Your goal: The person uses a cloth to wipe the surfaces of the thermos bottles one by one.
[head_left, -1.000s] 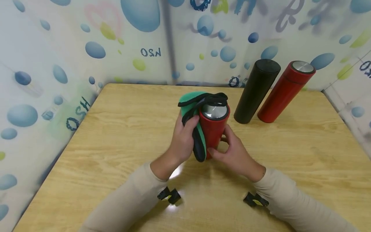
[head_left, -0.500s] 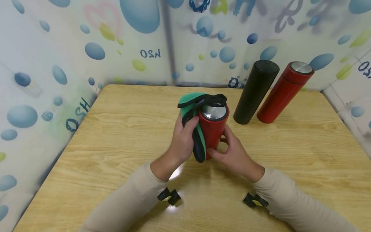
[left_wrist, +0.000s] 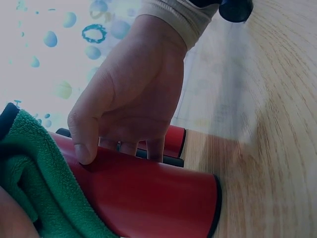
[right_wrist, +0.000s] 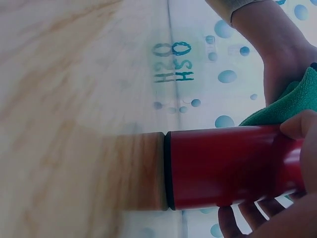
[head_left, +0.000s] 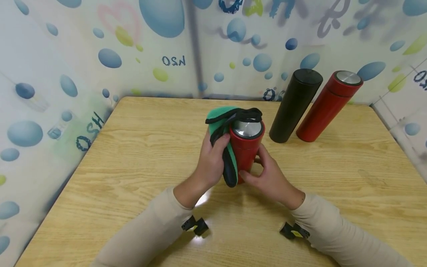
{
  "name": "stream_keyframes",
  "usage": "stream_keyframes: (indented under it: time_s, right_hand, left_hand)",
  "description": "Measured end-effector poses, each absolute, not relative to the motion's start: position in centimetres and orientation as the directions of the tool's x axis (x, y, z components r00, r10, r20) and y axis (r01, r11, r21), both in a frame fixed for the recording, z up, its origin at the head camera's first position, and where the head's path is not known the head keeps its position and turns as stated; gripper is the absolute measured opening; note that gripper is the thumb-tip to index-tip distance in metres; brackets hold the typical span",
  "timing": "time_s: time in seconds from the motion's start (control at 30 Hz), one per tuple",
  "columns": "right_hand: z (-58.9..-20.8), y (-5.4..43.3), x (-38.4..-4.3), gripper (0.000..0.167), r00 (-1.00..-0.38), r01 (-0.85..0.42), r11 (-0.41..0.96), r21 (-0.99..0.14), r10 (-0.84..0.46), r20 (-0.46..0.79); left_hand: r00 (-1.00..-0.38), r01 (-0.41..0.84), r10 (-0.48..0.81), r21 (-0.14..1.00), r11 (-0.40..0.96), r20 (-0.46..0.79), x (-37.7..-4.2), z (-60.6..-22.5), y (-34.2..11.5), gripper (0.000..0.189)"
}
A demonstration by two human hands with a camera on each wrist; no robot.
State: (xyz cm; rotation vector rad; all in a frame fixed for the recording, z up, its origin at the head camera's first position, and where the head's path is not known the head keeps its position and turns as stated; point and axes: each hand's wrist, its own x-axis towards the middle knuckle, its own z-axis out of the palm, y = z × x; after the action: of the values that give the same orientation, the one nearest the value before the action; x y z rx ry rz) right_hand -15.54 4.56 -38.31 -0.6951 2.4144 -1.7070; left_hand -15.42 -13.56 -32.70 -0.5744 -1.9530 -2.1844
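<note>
A red vacuum flask [head_left: 245, 152] with a silver lid top is held upright at mid-table between both hands. My left hand [head_left: 210, 163] grips a folded green fleecy cloth [head_left: 221, 112] with black edging and presses it to the flask's left side. One black-edged fold hangs over part of the lid. Lower down, my right hand [head_left: 273, 180] holds the flask, thumb in front and fingers behind. In the left wrist view, the right thumb lies on the red body [left_wrist: 153, 193]. The right wrist view has the flask's black base rim [right_wrist: 169, 171] right at the tabletop.
Toward the back right of the wooden table [head_left: 133, 148] stand a black flask [head_left: 295, 107] and another red flask [head_left: 328, 107], side by side. Behind them rises a wall covering [head_left: 213, 44] printed with blue and green drops.
</note>
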Motion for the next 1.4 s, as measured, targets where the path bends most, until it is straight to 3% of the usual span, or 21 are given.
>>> stream_keyframes:
  time_s: [1.4]
  right_hand:
    - [-38.42,4.58,-15.57,0.077,-0.885,-0.316,0.252,-0.915,-0.426,0.188]
  left_hand:
    - [-0.906,0.377,0.155,0.918,-0.125,0.393,-15.50,-32.99,-13.55,0.046]
